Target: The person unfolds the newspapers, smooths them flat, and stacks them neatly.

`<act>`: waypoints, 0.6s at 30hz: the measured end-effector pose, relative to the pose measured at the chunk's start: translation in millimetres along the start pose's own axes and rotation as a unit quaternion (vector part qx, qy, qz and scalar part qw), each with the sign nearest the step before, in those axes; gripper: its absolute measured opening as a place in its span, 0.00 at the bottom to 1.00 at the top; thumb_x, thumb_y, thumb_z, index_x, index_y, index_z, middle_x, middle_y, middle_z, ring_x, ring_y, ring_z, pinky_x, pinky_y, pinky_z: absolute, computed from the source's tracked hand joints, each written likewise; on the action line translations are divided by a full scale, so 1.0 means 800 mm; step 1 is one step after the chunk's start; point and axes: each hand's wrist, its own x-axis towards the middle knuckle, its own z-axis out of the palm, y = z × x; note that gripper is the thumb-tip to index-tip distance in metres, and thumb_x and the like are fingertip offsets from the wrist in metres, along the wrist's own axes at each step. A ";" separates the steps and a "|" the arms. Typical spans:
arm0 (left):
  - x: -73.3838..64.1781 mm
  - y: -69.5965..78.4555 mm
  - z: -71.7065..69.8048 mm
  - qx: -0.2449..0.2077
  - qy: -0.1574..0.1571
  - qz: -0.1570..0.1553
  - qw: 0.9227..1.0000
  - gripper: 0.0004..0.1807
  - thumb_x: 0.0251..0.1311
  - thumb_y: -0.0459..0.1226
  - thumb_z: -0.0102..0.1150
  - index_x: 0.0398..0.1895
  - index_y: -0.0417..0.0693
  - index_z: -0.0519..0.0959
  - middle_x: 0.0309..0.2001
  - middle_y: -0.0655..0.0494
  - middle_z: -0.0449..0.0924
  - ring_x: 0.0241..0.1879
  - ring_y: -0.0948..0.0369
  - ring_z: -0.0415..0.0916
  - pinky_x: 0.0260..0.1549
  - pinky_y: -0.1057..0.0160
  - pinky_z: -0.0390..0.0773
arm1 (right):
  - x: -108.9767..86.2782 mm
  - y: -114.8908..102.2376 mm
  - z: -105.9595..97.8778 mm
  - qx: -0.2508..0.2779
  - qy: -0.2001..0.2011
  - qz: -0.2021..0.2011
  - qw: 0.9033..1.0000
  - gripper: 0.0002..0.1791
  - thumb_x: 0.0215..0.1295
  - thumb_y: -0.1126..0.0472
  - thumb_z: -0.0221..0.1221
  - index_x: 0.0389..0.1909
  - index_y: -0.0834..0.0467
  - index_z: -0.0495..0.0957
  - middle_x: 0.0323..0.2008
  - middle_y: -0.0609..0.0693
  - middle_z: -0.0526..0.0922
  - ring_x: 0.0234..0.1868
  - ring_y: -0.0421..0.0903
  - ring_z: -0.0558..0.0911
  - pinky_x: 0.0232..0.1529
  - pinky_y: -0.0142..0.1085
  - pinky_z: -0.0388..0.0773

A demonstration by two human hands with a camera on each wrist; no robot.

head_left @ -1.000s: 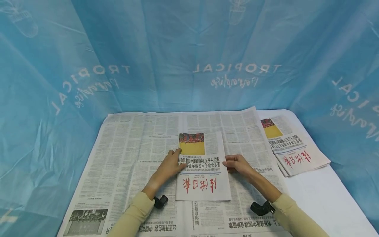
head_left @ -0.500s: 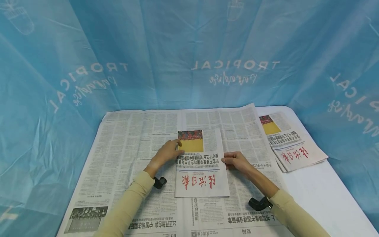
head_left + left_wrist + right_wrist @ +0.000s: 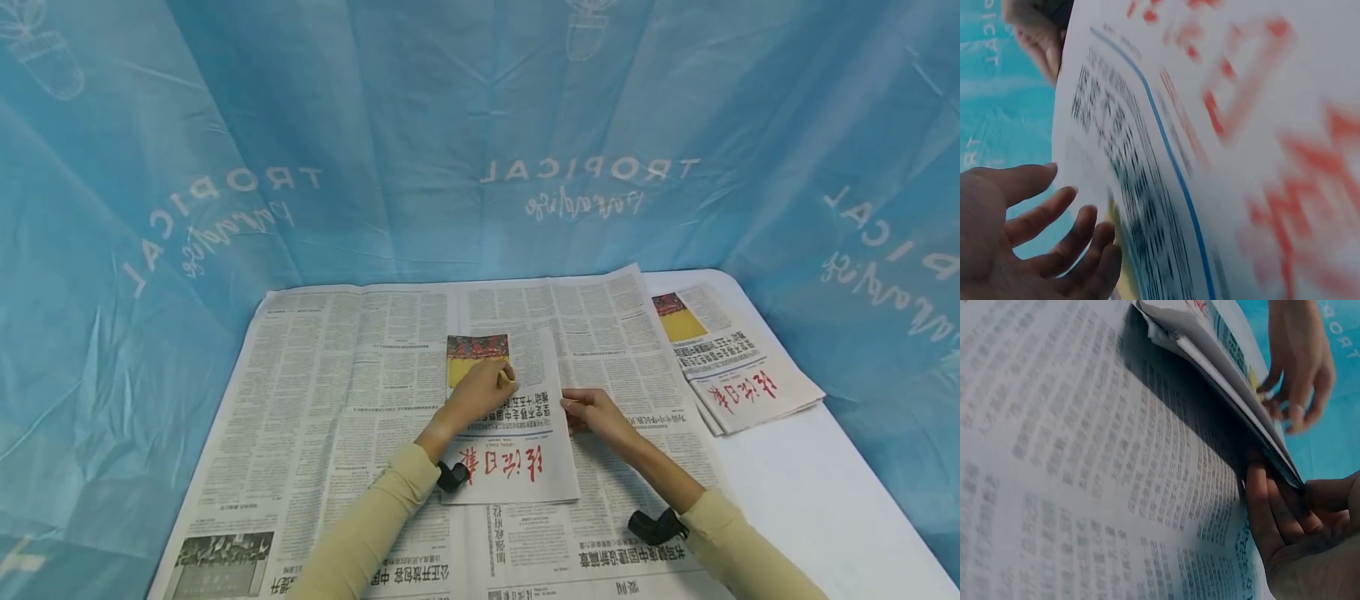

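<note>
One folded newspaper (image 3: 517,479) lies under the left hand (image 3: 478,392), whose fingers bend loosely apart, gripping nothing. The right hand (image 3: 597,415) pinches the paper's edge, thumb above, fingers beneath, seemingly to hold that side off the spread newspaper (image 3: 375,375) below both hands. Right of them, more folded newsprint (image 3: 727,358) rests on the table (image 3: 810,483), perhaps aside for room.

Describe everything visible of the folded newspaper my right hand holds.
The folded newspaper is whitish, layered thin paper with red title characters, a blue line, black headlines and a red-and-yellow picture. It lies over the spread newspaper, title end toward you. Your right hand pinches its right edge, thumb above, fingers beneath, that side slightly raised. Your left hand is over it; whether it touches is unclear.
</note>
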 end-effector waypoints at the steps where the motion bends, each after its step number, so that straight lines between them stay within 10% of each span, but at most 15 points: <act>1: 0.004 0.004 0.004 -0.027 -0.018 -0.001 0.999 0.09 0.69 0.40 0.56 0.44 0.43 0.79 0.32 0.52 0.80 0.29 0.61 0.76 0.31 0.63 0.76 | -0.001 -0.002 0.002 0.001 -0.002 -0.001 1.000 0.26 0.75 0.63 0.47 0.67 0.76 0.61 0.45 0.66 0.84 0.34 0.41 0.85 0.36 0.35 0.82; 18: 0.038 0.025 0.028 -0.108 -0.013 -0.079 0.991 0.33 0.67 0.62 0.47 0.10 0.53 0.61 0.09 0.62 0.55 0.10 0.65 0.49 0.14 0.67 0.56 | -0.006 -0.010 0.025 -0.025 0.016 -0.032 0.999 0.31 0.73 0.57 0.54 0.68 0.74 0.61 0.50 0.73 0.80 0.37 0.47 0.87 0.38 0.40 0.84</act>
